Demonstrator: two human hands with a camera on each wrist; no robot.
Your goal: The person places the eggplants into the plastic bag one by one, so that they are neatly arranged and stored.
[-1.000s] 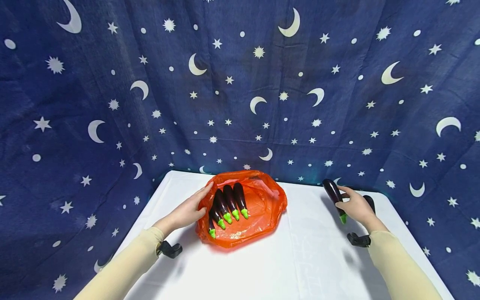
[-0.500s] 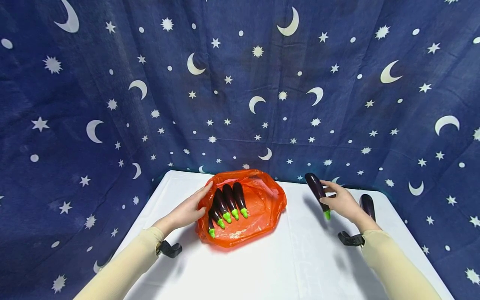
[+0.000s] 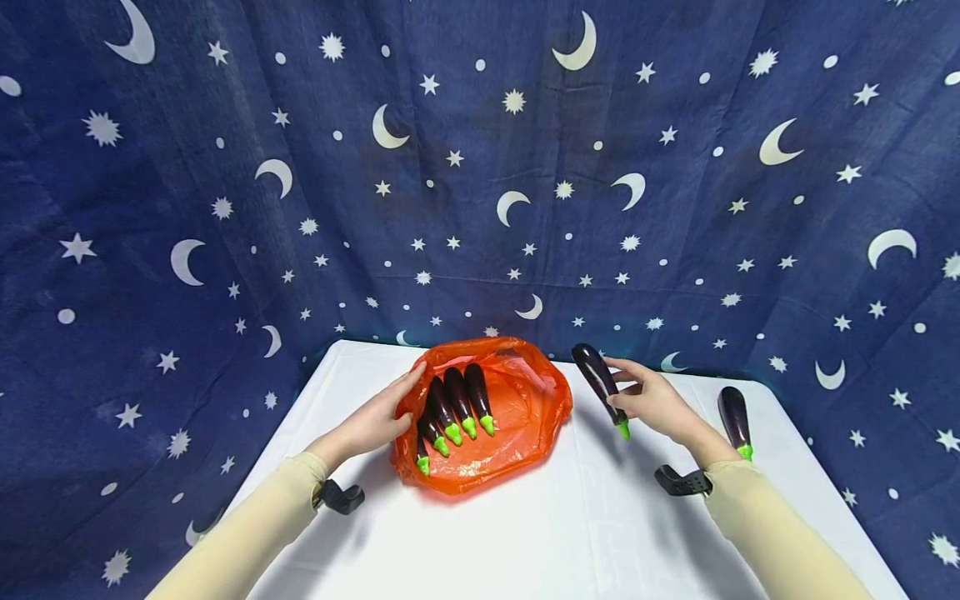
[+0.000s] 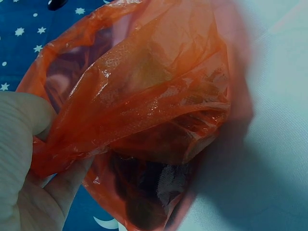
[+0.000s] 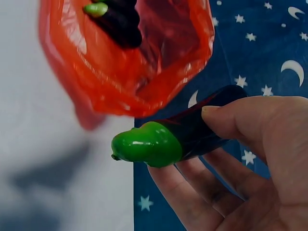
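An orange plastic bag lies on its base with its mouth spread wide. Several eggplants with green stem ends rest side by side in its left part. My left hand pinches the bag's left rim between thumb and fingers, and in the left wrist view the thin orange film bunches there. Just right of the bag, my right hand holds another eggplant above the table, thumb on one side and fingers on the other. In the right wrist view its green cap points toward the left.
One more eggplant lies at the table's right side, beyond my right wrist. A white cloth covers the table. A dark blue curtain with moons and stars hangs behind and at both sides.
My right hand has carried the eggplant leftward, from the table's right side to near the bag. The lone eggplant at right has come into fuller view. My left hand stays at the bag's rim.
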